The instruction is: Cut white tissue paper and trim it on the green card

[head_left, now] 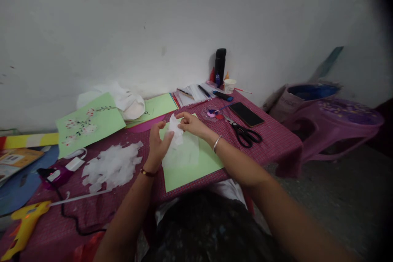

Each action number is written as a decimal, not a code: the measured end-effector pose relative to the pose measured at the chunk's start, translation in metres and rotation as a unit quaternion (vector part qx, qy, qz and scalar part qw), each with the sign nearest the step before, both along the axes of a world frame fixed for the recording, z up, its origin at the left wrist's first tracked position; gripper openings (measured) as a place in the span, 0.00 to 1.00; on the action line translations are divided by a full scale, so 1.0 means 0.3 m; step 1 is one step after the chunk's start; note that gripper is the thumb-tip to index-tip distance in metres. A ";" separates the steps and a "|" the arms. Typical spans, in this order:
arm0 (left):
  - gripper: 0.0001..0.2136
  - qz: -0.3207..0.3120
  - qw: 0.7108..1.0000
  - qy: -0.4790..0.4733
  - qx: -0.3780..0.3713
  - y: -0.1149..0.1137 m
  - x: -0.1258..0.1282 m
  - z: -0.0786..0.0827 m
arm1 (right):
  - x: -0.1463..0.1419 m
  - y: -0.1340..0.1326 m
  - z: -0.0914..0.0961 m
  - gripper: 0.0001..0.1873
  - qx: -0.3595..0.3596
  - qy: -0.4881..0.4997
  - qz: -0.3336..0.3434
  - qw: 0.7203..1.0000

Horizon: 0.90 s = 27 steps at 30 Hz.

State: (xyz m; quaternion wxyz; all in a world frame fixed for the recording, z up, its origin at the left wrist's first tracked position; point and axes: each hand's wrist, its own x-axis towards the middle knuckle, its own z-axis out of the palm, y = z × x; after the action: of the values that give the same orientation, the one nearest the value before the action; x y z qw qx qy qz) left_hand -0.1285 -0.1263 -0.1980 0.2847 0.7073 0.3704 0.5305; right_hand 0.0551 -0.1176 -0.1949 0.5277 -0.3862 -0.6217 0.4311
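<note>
Both my hands meet over a light green sheet of paper (208,166) at the table's front edge. Between them is a small crumpled piece of white tissue paper (173,125). My left hand (159,143) pinches its lower right part with the thumb, the fingers curled up. My right hand (193,125) grips the other side between thumb and fingertips. A thin, see-through white sheet (187,153) lies on the green paper below. Left of my left hand is a pile of torn white tissue pieces (113,166).
Black-handled scissors (245,133) and a phone (246,114) lie to the right, near a paint palette (212,114). A yellow glue gun (29,221) with a black cord sits at the front left. A painted green sheet (89,125), a paper cup (230,86) and a black bottle (220,66) stand farther back.
</note>
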 end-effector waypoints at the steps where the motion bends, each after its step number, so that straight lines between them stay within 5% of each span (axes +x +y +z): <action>1: 0.19 0.004 0.997 0.042 0.060 -0.005 0.002 0.003 | -0.001 0.001 -0.002 0.14 -0.001 0.003 0.002 1.000; 4: 0.20 -0.004 0.962 0.187 0.198 -0.022 0.014 0.004 | -0.004 0.003 -0.008 0.15 -0.003 0.009 0.006 1.000; 6: 0.19 0.001 0.949 0.224 0.221 -0.028 0.020 0.001 | -0.005 0.004 -0.011 0.15 -0.006 0.011 0.009 1.000; 19: 0.07 0.024 0.997 0.027 0.065 -0.009 -0.015 -0.020 | -0.001 -0.010 0.019 0.14 -0.012 0.037 0.025 0.999; 24: 0.08 -0.005 0.998 0.057 0.040 -0.013 0.003 0.002 | -0.003 -0.020 0.028 0.14 -0.022 0.047 0.032 0.998; 27: 0.13 0.017 0.988 0.124 0.089 -0.033 0.022 0.021 | -0.014 -0.028 0.031 0.14 -0.031 0.052 0.042 0.997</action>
State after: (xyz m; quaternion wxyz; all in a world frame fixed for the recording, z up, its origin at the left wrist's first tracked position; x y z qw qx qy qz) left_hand -0.1219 -0.1363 -0.1915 0.1633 0.7842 0.3659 0.4739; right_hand 0.0509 -0.1261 -0.1858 0.5282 -0.3532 -0.5953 0.4918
